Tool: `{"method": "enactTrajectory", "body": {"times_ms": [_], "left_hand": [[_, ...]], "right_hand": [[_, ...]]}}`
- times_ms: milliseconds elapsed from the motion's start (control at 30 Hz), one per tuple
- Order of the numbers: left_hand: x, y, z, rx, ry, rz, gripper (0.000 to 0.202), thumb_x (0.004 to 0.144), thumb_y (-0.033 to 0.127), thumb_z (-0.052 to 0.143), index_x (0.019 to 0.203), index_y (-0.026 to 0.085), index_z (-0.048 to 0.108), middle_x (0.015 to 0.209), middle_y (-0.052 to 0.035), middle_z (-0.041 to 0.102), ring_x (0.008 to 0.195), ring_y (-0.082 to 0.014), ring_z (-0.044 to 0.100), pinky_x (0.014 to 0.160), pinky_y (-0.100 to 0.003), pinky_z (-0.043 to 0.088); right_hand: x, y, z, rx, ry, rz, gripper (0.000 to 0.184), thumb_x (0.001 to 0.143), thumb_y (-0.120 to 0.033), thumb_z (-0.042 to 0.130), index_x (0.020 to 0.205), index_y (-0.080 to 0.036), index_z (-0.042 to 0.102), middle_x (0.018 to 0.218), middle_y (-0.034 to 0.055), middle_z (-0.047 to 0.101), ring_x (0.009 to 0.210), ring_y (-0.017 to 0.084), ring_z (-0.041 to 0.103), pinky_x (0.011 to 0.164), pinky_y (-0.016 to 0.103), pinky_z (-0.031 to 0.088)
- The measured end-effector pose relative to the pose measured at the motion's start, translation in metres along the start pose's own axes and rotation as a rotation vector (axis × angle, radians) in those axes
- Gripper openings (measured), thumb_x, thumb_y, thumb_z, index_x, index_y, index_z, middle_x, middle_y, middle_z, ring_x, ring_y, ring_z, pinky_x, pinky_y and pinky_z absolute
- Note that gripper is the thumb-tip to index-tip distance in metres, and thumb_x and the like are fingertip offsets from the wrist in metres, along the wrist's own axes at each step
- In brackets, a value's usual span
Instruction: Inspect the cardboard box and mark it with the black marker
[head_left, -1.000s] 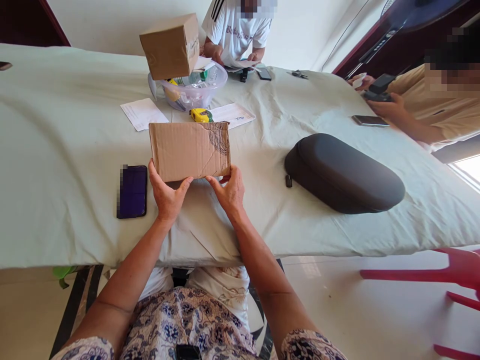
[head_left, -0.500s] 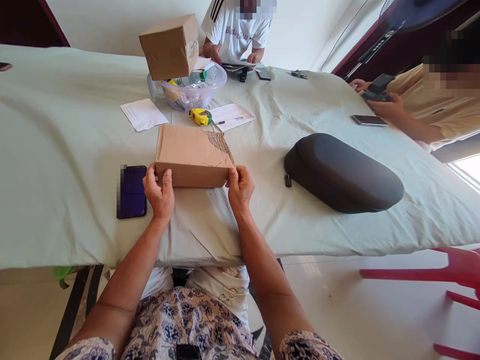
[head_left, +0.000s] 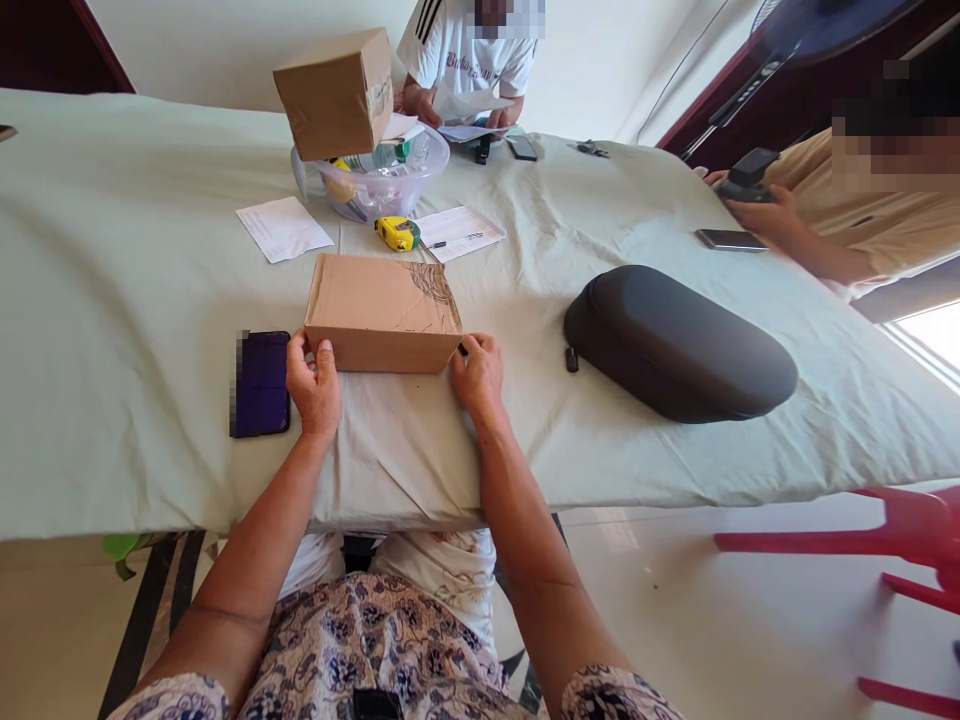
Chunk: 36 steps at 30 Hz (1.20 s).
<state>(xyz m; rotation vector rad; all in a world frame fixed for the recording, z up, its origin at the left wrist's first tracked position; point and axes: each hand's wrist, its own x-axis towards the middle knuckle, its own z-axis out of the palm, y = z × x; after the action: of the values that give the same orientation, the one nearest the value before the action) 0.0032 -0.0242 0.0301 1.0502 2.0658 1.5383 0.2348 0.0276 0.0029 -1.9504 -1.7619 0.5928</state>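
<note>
A closed brown cardboard box (head_left: 382, 295) lies on the cloth-covered table in front of me, with dark curved markings on its top near the far right corner. My left hand (head_left: 315, 385) grips its near left corner, thumb on the front face and fingers round the side. At the near right corner, my right hand (head_left: 478, 375) is closed against the box, fingers curled. A small dark spot shows by its fingertips; what it is I cannot tell. Left of my left hand lies a dark phone (head_left: 262, 384). Beyond the box are a yellow tape measure (head_left: 397, 233) and papers (head_left: 285, 228).
A dark elongated case (head_left: 679, 345) lies to the right. Behind the tape measure, a clear basin (head_left: 390, 190) holds bottles, with another cardboard box (head_left: 330, 100) on it. Two people sit across the table, one with papers (head_left: 472, 115), one with a dark device (head_left: 748, 178).
My right hand has turned slightly at the box corner, and its thumb no longer lies on the front face. The left hand keeps its grip. The person opposite has lifted a sheet of paper.
</note>
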Motion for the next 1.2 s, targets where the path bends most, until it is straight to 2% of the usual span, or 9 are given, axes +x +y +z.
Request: {"method": "enactTrajectory", "body": {"times_ms": [133,333,533,667,733,833,933,1067,1200], "left_hand": [[0.001,0.000,0.001,-0.036,-0.024,-0.033,0.052,0.089,0.057,0.057,0.118,0.015,0.062,0.115,-0.0137,0.071,0.105,-0.0225,0.068,0.094,-0.036,0.055],[0.002,-0.003,0.002,-0.077,-0.065,-0.059,0.044,0.084,0.041,0.060,0.120,0.015,0.059,0.117,-0.0138,0.070,0.107,-0.0223,0.067,0.094,-0.035,0.055],[0.004,-0.011,0.003,0.006,-0.164,-0.080,0.056,0.078,0.029,0.065,0.130,0.016,0.050,0.131,-0.0161,0.063,0.119,-0.0249,0.063,0.097,-0.037,0.055],[0.005,-0.015,0.003,0.083,-0.200,-0.079,0.054,0.078,0.028,0.067,0.128,0.014,0.052,0.129,-0.0179,0.065,0.121,-0.0292,0.063,0.108,-0.047,0.051],[0.006,-0.017,0.003,0.118,-0.204,-0.068,0.054,0.077,0.028,0.068,0.127,0.015,0.054,0.130,-0.0172,0.064,0.124,-0.0297,0.061,0.111,-0.049,0.049],[0.006,-0.021,0.002,0.146,-0.205,-0.046,0.057,0.076,0.027,0.071,0.129,0.016,0.054,0.131,-0.0161,0.064,0.126,-0.0296,0.060,0.112,-0.048,0.048],[0.006,-0.023,0.001,0.138,-0.210,-0.021,0.060,0.077,0.031,0.073,0.132,0.017,0.054,0.133,-0.0159,0.063,0.127,-0.0296,0.060,0.113,-0.047,0.048],[0.006,-0.019,0.000,0.074,-0.193,0.019,0.068,0.083,0.041,0.073,0.141,0.019,0.046,0.139,-0.0157,0.060,0.129,-0.0263,0.059,0.112,-0.041,0.049],[0.002,-0.009,0.000,0.063,-0.118,0.056,0.080,0.084,0.047,0.072,0.149,0.017,0.035,0.140,-0.0186,0.058,0.126,-0.0261,0.060,0.110,-0.042,0.050]], "right_hand": [[-0.001,-0.004,-0.001,-0.097,-0.099,0.030,0.031,0.093,-0.020,0.050,0.106,-0.022,0.077,0.127,0.0136,0.065,0.116,0.031,0.053,0.099,0.047,0.042],[-0.003,-0.010,-0.008,-0.146,-0.050,0.185,0.032,0.093,-0.022,0.054,0.117,-0.020,0.075,0.130,0.0141,0.065,0.122,0.033,0.053,0.104,0.051,0.039],[-0.001,-0.001,-0.014,-0.155,0.035,0.255,0.032,0.089,-0.029,0.062,0.117,-0.019,0.073,0.129,0.0173,0.064,0.122,0.036,0.055,0.105,0.056,0.040],[0.001,0.001,-0.013,0.032,0.134,0.114,0.032,0.086,-0.023,0.051,0.110,-0.018,0.071,0.120,0.0157,0.068,0.109,0.029,0.061,0.099,0.048,0.046],[0.000,-0.002,-0.012,0.144,0.074,0.020,0.032,0.084,-0.019,0.044,0.103,-0.019,0.069,0.103,0.0106,0.072,0.092,0.024,0.064,0.087,0.039,0.049],[-0.002,-0.008,-0.011,0.171,-0.059,-0.044,0.020,0.078,-0.017,0.042,0.085,-0.022,0.060,0.077,0.0026,0.066,0.071,0.019,0.057,0.069,0.030,0.042],[-0.005,-0.011,-0.010,0.145,-0.063,-0.072,0.011,0.076,-0.019,0.041,0.077,-0.023,0.051,0.069,-0.0004,0.057,0.064,0.017,0.049,0.064,0.029,0.036],[-0.006,-0.015,-0.011,0.265,-0.061,-0.082,0.020,0.084,-0.027,0.041,0.089,-0.021,0.060,0.070,-0.0009,0.057,0.065,0.016,0.050,0.067,0.029,0.041],[-0.010,-0.019,-0.011,0.443,0.007,-0.077,0.040,0.097,-0.046,0.037,0.112,-0.021,0.064,0.088,0.0039,0.068,0.081,0.018,0.062,0.078,0.032,0.050]]}}
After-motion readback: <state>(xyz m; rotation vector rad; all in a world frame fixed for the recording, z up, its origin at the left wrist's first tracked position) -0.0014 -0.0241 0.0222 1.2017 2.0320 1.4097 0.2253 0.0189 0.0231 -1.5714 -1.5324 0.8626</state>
